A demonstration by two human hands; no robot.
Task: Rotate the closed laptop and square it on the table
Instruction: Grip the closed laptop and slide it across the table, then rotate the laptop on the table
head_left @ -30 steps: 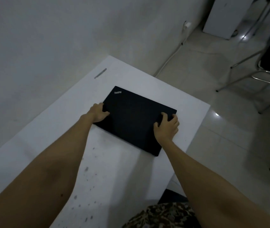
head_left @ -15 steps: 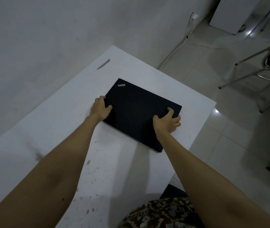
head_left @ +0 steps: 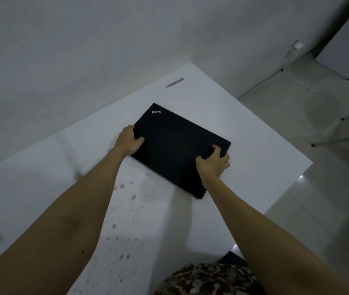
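Though closed and lying flat, laptop (head_left: 180, 147) sits skewed on table (head_left: 265, 145), long edges running from ten o'clock to four o'clock, logo corner at eleven o'clock, nearest corner at five o'clock close to the table's right edge. Likely a rigid slab with moderate weight: no flex to expect, turns as one piece. Matte black lid, probably not slick under skin, though rubber feet underneath may drag on the white top. Best taken at the two short ends, so a push at one and a pull at the other gives a clean pivot.

Left hand (head_left: 127, 139) at nine o'clock of the lid, fingers curled over the short edge, thumb pressed on top. Right hand (head_left: 212, 165) at four o'clock, fingers spread and clamped over the opposite short edge, thumb on the lid. Both in firm contact.

Farther out at twelve o'clock, grey mark (head_left: 174, 82) near the wall. Dark specks (head_left: 124, 211) at seven o'clock.
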